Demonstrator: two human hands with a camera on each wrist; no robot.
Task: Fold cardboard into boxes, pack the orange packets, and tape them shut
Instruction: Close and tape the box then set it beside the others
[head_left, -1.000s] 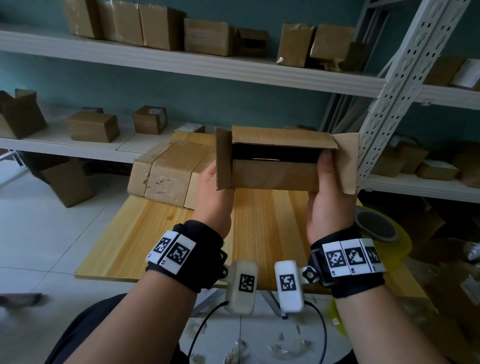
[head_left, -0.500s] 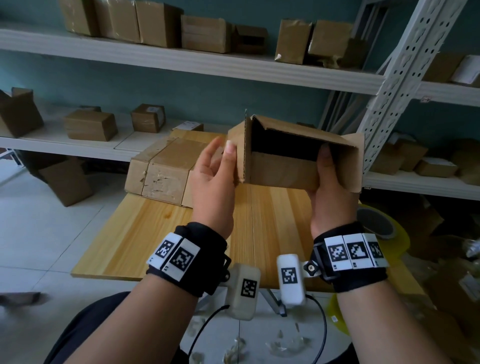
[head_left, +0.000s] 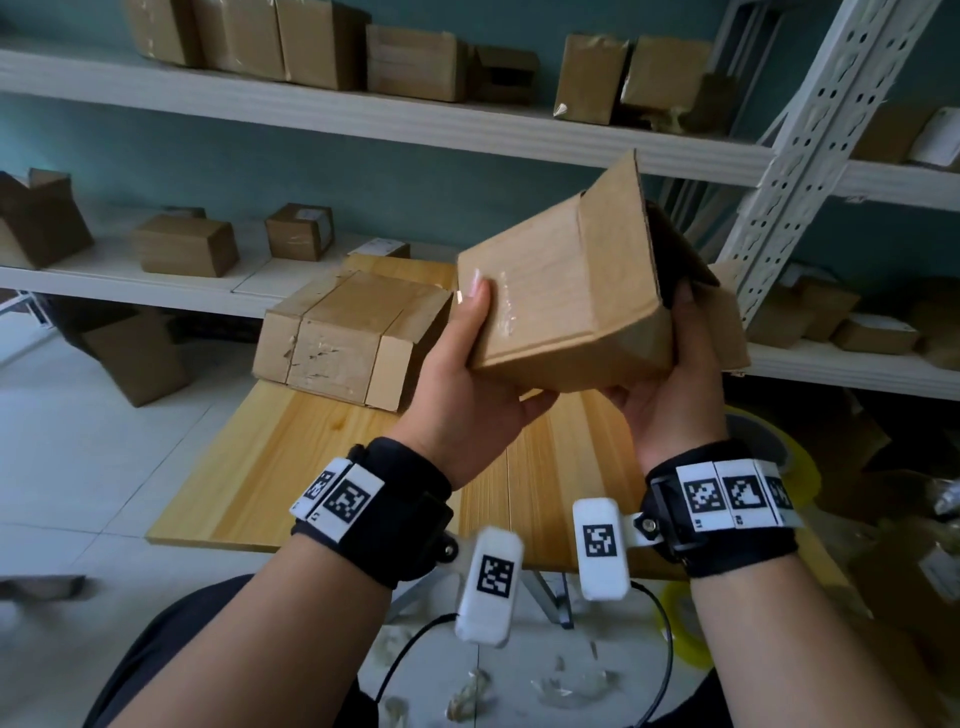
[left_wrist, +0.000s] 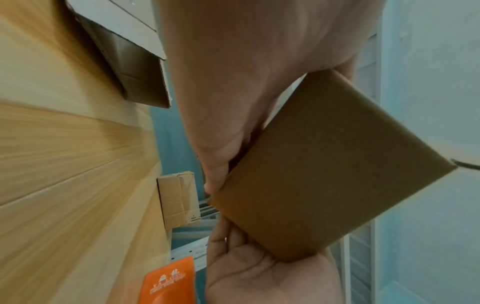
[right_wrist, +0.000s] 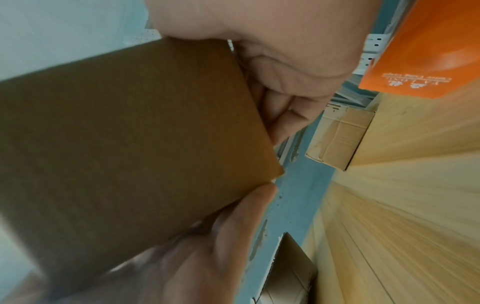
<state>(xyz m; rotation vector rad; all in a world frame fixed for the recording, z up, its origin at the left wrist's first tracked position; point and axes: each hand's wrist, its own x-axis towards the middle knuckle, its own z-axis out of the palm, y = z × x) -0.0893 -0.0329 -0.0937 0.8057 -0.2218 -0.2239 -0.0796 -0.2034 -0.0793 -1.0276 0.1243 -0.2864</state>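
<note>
A brown cardboard box (head_left: 561, 306) is tilted in the air above the wooden table (head_left: 291, 467). Its closed face, with clear tape on it, is turned toward me and its open flaps point up and to the right. My left hand (head_left: 462, 364) grips its left side, fingers on the taped face and thumb under the bottom edge. My right hand (head_left: 670, 384) holds the right end, thumb hooked over the open edge. The wrist views show the box's underside (left_wrist: 324, 164) (right_wrist: 130, 133) and an orange packet (left_wrist: 168, 283) (right_wrist: 426, 47) lying on the table.
A stack of flat cardboard (head_left: 353, 338) lies on the far left part of the table. A yellow tape roll (head_left: 779, 452) sits at the table's right edge behind my right wrist. Shelves (head_left: 363, 114) with many boxes run behind the table, and a white perforated upright (head_left: 810, 130) stands on the right.
The box has been turned from opening toward me to its closed, taped face toward me. My left hand let go of the left side, then took hold of the taped face.
</note>
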